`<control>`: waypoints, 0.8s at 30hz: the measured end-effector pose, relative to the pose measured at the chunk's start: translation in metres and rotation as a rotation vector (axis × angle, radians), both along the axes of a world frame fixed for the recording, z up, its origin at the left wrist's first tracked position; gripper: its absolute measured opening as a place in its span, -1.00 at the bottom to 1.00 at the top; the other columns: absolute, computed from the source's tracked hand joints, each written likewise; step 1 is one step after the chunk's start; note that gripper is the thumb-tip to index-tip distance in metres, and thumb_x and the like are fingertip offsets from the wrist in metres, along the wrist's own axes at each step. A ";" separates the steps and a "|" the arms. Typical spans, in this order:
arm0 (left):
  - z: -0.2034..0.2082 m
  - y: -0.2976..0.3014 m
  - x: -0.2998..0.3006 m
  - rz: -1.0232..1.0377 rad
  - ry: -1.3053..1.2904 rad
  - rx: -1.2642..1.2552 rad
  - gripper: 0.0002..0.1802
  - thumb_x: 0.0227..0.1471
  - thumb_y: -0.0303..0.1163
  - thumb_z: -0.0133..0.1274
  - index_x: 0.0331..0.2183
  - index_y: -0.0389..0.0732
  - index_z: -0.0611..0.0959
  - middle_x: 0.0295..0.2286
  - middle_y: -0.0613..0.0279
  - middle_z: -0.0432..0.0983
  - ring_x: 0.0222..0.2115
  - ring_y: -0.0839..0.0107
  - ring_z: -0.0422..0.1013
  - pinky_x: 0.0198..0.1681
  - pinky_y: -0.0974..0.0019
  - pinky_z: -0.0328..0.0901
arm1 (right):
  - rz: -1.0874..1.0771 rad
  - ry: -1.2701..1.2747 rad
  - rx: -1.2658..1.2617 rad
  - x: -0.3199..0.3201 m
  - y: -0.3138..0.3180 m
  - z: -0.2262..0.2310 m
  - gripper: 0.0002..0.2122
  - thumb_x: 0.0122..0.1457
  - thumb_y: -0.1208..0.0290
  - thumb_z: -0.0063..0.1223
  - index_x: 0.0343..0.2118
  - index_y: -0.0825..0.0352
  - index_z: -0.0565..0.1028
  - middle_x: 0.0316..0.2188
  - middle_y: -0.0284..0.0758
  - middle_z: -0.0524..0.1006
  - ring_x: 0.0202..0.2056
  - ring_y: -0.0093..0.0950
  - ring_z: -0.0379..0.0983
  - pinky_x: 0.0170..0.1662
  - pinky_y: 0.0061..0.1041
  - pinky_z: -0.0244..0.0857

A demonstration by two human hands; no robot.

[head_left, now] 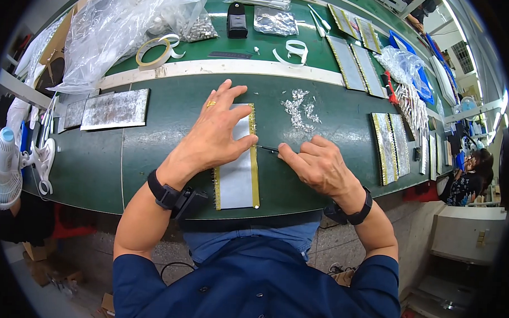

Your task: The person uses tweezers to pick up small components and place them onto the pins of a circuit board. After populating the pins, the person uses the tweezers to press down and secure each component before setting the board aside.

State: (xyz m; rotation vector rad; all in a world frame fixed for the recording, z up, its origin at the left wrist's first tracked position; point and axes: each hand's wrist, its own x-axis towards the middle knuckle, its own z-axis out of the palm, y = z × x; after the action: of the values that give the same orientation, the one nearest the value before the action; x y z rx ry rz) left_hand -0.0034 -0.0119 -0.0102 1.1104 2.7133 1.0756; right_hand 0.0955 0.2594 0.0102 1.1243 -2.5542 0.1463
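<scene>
A long light-grey panel (pixel 238 183) with gold-coloured toothed strips along both sides lies on the green table in front of me. My left hand (pixel 213 127) rests over its upper part with the fingers spread, and the thumb reaches the right-hand strip. Closed around a thin dark pointed tool (pixel 269 149), my right hand (pixel 317 165) is just right of the panel. The tool's tip meets the strip beside my left thumb; whether it is tweezers or a pick, I cannot tell. Beyond my right hand lies a scatter of small silvery pieces (pixel 301 111).
Metal plates (pixel 115 110) lie at the left, near a small white fan (pixel 5 164). More gold-edged panels (pixel 390 147) lie at the right and far right. Along the back are tape rolls (pixel 154 53), a black pouch (pixel 237 21) and plastic bags (pixel 110 30). A person (pixel 472 178) sits farther right.
</scene>
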 end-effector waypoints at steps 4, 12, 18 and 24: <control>0.000 0.000 0.001 -0.009 -0.005 -0.005 -0.49 0.00 -0.24 0.49 -0.09 -0.31 0.66 0.37 -0.14 0.27 0.49 -0.25 0.00 0.54 -0.24 -0.04 | -0.003 -0.003 0.001 0.000 0.000 0.000 -0.72 0.21 0.45 0.38 -0.04 0.40 0.65 -0.65 -0.49 0.44 -0.54 -0.53 0.39 -0.42 -0.42 0.20; 0.002 0.002 0.001 -0.033 -0.010 -0.021 -0.47 -0.04 -0.25 0.51 -0.10 -0.31 0.67 0.38 -0.11 0.26 0.50 -0.23 -0.01 0.55 -0.23 -0.04 | -0.016 -0.006 -0.051 0.001 0.002 0.000 -0.72 0.22 0.43 0.40 -0.05 0.39 0.66 -0.65 -0.48 0.43 -0.56 -0.53 0.38 -0.42 -0.42 0.20; 0.009 0.004 0.000 -0.088 0.015 0.004 -0.43 -0.04 -0.26 0.50 -0.01 -0.25 0.70 0.36 -0.16 0.26 0.48 -0.29 -0.02 0.53 -0.30 -0.03 | -0.140 0.011 -0.150 0.004 0.012 0.013 -0.79 0.25 0.41 0.40 -0.11 0.33 0.67 -0.67 -0.45 0.43 -0.60 -0.46 0.39 -0.44 -0.39 0.24; 0.012 0.000 0.004 -0.036 -0.032 -0.035 -0.49 -0.03 -0.27 0.50 -0.10 -0.34 0.70 0.40 -0.08 0.25 0.51 -0.21 -0.03 0.53 -0.20 0.00 | -0.455 -0.033 -0.158 0.004 0.034 0.013 -0.87 0.28 0.40 0.37 -0.19 0.29 0.67 -0.62 -0.31 0.54 -0.58 -0.27 0.50 -0.42 -0.32 0.31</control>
State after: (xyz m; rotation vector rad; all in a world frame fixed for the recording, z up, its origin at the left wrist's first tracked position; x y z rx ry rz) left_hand 0.0005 -0.0115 0.0013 1.1224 2.6669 1.0285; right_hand 0.0999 0.2933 0.0228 0.4701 -2.6962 0.2473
